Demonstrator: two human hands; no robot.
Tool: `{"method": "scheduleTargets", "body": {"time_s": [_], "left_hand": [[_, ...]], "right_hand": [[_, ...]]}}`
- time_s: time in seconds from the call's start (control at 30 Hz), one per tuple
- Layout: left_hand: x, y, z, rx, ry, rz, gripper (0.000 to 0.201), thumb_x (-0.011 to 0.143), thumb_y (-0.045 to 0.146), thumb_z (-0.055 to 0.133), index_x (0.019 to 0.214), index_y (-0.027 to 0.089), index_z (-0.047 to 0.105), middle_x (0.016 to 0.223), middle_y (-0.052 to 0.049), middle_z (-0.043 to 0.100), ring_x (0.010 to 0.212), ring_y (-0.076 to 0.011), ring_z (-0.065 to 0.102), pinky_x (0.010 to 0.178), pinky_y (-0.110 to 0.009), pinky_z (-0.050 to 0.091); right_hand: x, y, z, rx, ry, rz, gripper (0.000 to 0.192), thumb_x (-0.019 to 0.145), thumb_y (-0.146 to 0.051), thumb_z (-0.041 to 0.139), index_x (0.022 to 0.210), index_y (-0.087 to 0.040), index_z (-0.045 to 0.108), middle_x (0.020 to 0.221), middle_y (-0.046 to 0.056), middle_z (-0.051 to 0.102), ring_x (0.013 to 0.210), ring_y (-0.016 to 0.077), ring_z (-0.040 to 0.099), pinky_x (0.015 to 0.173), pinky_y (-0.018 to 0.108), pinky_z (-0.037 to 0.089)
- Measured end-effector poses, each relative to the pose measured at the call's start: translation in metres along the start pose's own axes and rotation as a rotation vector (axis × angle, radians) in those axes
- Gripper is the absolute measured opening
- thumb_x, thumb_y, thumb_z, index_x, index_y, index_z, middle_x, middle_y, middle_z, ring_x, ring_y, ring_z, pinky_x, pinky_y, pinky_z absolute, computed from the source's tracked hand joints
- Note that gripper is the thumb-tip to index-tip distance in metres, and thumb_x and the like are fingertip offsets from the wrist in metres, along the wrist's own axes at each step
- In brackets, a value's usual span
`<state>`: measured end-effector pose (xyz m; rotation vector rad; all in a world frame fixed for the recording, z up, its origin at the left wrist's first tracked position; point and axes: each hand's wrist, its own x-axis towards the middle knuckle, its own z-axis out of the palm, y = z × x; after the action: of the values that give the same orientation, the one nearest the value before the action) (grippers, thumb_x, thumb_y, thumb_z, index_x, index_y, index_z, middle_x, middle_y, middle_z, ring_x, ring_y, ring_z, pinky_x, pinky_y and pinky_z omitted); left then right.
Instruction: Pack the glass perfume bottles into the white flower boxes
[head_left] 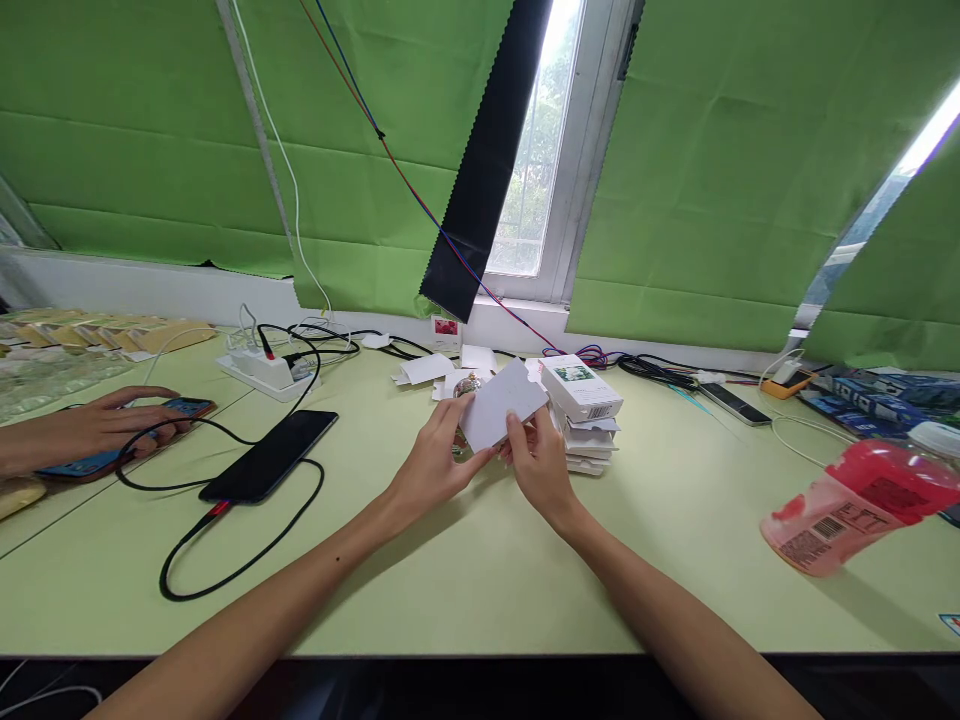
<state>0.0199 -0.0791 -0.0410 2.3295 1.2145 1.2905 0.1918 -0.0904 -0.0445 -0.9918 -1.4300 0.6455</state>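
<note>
Both my hands hold one flat white piece of card (501, 404), a folded carton blank, above the pale green table (480, 570). My left hand (435, 462) grips its lower left edge and my right hand (536, 458) pinches its lower right edge. Just right of my hands stands a stack of small white boxes and flat cartons (583, 412), the top box bearing a picture and a barcode. Loose white card pieces (427, 370) lie behind my hands, with a small shiny object partly hidden by the card.
A black phone (271, 455) on a black cable lies at left, near a white power strip (259, 368). Another person's hand (112, 420) rests on a phone at far left. A red-and-pink bottle (862, 505) lies at right; another phone (733, 402) and blue boxes (877, 398) sit behind it.
</note>
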Motion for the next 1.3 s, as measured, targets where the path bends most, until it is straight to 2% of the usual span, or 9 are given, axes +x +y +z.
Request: {"method": "scheduleTargets", "body": {"time_s": [0.83,1.3], "left_hand": [[0.0002,-0.0016,0.0006,-0.005,0.008,0.007,0.064,0.090,0.039,0.073,0.146,0.024,0.047,0.139,-0.013,0.059,0.115,-0.0273,0.065,0.081,-0.038,0.066],[0.0002,-0.0024,0.0018,-0.020,0.011,0.011,0.064,0.089,0.038,0.073,0.146,0.024,0.047,0.139,-0.013,0.058,0.115,-0.0269,0.066,0.081,-0.037,0.067]], "right_hand": [[0.0014,0.0015,-0.0001,-0.013,0.003,-0.012,0.026,0.101,-0.049,0.050,0.104,-0.023,0.056,0.074,0.001,0.065,0.062,0.0190,0.059,0.057,0.032,0.048],[0.0003,0.0009,0.0009,-0.012,0.005,-0.008,0.026,0.101,-0.050,0.051,0.100,-0.024,0.054,0.070,0.000,0.063,0.063,0.0195,0.060,0.059,0.032,0.048]]}}
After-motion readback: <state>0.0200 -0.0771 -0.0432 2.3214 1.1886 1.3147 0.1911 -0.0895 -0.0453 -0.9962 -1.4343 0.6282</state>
